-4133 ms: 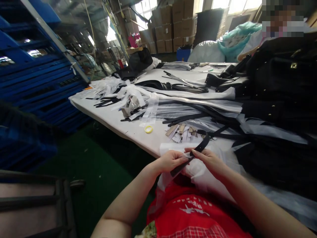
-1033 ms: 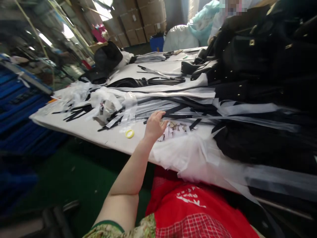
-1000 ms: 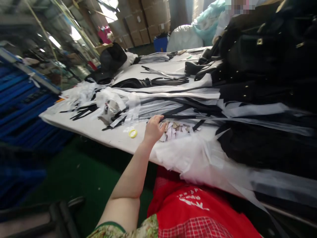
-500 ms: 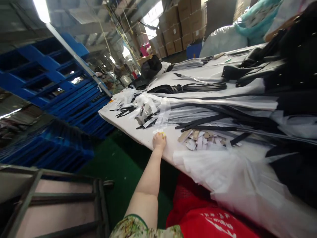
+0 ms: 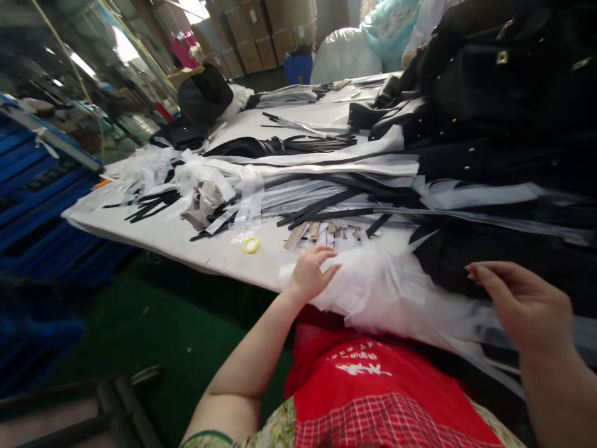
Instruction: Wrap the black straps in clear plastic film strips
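Note:
My left hand (image 5: 313,274) is over the table's front edge, above crumpled white sheeting (image 5: 373,292), its thumb and fingers apart with nothing between them. To its left a small yellow ring, like a roll of tape (image 5: 246,249), lies flat on the white table top (image 5: 153,233). On the right, my right hand (image 5: 536,305) hovers in front of dark material (image 5: 448,255), thumb and forefinger pinched together. Whatever is in that pinch is too small to make out. Cardboard and paper scraps (image 5: 321,234) lie just beyond my left hand.
Black and white strips (image 5: 326,199) run along the table, with clear plastic strips (image 5: 249,199) at their left end. Black bags (image 5: 504,93) are piled at the right. Blue pallets (image 5: 28,242) stand left of the table. A dark frame (image 5: 116,404) stands at lower left.
My left hand has left the yellow ring on the table and moved right to the white sheeting, fingers apart. My right hand has come into view. The view has turned right.

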Available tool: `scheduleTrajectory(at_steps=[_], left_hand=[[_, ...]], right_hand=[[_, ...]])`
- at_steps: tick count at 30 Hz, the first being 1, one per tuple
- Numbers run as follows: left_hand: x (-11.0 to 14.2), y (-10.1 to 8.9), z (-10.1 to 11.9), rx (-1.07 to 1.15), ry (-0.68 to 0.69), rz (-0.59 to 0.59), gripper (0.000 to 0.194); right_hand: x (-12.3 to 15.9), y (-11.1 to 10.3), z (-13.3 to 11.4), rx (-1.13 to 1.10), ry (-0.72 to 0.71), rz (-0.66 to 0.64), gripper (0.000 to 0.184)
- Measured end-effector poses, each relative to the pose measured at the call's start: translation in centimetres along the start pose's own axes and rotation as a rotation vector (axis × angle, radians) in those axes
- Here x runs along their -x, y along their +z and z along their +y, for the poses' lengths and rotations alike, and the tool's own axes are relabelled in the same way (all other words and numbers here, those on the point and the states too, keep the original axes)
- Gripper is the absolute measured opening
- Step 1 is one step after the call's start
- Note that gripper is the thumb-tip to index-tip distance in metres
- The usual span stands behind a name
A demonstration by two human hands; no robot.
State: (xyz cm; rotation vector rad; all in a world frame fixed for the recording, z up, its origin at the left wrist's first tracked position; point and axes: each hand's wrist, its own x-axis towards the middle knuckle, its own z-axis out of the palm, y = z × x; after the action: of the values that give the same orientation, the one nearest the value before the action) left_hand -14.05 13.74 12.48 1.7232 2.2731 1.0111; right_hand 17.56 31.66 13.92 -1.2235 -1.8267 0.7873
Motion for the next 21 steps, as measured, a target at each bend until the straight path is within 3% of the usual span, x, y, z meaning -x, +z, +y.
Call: scheduleTrajectory(at_steps=[4,8,10,12,16,18,21], left_hand=[[-1.0,4.3,6.7,0.189,0.24,-0.263,0.022],[-2.1,7.2,11.5,0.203,0.504,-0.485,0.024],[-2.5,8.1,13.4,0.189,0.579,-0.54,0.026],[-3.1,8.7,14.5,0.144,0.498,-0.495,0.032],[-5.1,9.8,14.0,-0.078,0.046,-0.277,0.049],[-6.1,10.8,13.1,-0.131,-0.04,-0.333,0.055],[-6.9,12.6,11.8,-0.063,-0.053,-0.501,0.042]], right_hand=[[0.0,-1.4,0.0,-0.065,-0.004,0.038,0.02],[0.4,-3.3,0.0,-0.122,0.062,0.104,0.017],[0.8,-4.1,-0.2,-0.146,0.096,0.129,0.018],[1.2,-4.7,-0.4,-0.145,0.118,0.154,0.019],[1.7,-5.4,-0.5,-0.115,0.137,0.158,0.02],[1.9,-5.5,-0.1,-0.121,0.139,0.132,0.021],[2.1,-5.4,0.6,-0.123,0.133,0.094,0.025]])
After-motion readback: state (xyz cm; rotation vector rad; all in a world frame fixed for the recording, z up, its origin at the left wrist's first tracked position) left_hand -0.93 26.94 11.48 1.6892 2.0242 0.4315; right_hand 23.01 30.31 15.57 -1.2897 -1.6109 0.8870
